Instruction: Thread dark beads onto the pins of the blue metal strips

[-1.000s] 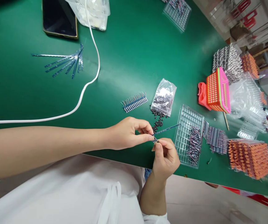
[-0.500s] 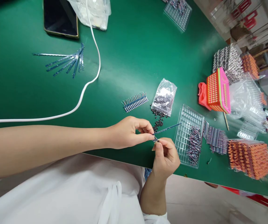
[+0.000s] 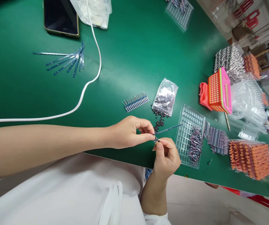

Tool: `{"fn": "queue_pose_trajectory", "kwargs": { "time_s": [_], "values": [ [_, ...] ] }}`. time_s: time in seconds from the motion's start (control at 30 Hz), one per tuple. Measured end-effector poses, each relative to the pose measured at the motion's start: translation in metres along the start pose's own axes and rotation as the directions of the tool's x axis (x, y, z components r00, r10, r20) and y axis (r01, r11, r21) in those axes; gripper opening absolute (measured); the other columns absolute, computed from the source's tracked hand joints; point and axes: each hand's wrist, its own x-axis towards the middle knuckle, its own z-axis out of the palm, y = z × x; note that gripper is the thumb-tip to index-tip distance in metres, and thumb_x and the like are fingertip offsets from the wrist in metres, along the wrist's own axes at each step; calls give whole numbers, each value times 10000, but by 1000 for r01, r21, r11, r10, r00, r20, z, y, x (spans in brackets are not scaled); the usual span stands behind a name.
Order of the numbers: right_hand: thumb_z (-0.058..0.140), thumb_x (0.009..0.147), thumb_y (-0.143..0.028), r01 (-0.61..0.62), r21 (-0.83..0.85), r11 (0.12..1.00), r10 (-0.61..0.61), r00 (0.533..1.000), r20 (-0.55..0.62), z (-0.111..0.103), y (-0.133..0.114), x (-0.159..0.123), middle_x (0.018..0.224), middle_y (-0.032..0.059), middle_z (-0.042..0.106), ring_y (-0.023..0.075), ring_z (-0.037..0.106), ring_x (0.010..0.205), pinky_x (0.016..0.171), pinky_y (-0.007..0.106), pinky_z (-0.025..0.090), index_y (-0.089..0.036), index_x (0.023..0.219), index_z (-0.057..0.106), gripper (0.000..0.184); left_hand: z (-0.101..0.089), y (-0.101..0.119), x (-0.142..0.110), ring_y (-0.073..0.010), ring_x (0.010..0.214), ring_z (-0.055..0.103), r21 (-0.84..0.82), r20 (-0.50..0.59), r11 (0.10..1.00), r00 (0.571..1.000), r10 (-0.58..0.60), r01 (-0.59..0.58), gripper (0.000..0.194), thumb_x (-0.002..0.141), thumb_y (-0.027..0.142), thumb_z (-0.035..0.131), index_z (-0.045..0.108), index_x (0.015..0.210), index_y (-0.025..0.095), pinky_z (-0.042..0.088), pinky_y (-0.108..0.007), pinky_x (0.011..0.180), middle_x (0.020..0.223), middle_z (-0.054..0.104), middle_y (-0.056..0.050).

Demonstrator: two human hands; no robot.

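My left hand pinches a thin blue strip between thumb and fingers, and the strip's free end reaches over the clear tray. My right hand is closed just beside it, thumb and index fingertip pressed on a tiny dark bead at the end of a small part. Both sets of fingertips nearly meet; the exact contact there is too small to make out. Beyond them, loose dark beads spill from a clear plastic bag. A strip holding a row of wired parts lies left of the bag.
The clear compartment tray holds a pile of small wired parts. Further right are stacked orange parts and an orange-pink basket. A white cable, bare blue strips and a phone lie at left.
Almost nothing differs. Both hands keep the same pinch at the same spot, and the view has shifted very slightly.
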Motion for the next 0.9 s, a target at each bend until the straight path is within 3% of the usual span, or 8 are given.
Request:
{"fn": "queue_pose_trajectory", "kwargs": {
  "time_s": [0.37, 0.9],
  "values": [
    [662, 874, -132, -45, 136, 990, 45, 999, 0, 1, 1, -1, 752, -13, 607, 117, 573, 629, 530, 246, 436, -203, 880, 696, 79, 1, -1, 0, -135, 750, 640, -6, 1, 1000, 1000, 6, -6, 159, 854, 311, 652, 722, 852, 169, 456, -215, 622, 796, 735, -7],
    [663, 877, -144, -57, 124, 991, 56, 998, 18, -1, 0, -1, 752, -13, 608, 117, 571, 626, 541, 254, 438, -205, 880, 696, 69, 0, -2, -1, -123, 746, 631, 3, -2, 998, 998, 59, -59, 115, 851, 268, 663, 714, 831, 166, 475, -220, 675, 804, 723, -1]
  ]
}}
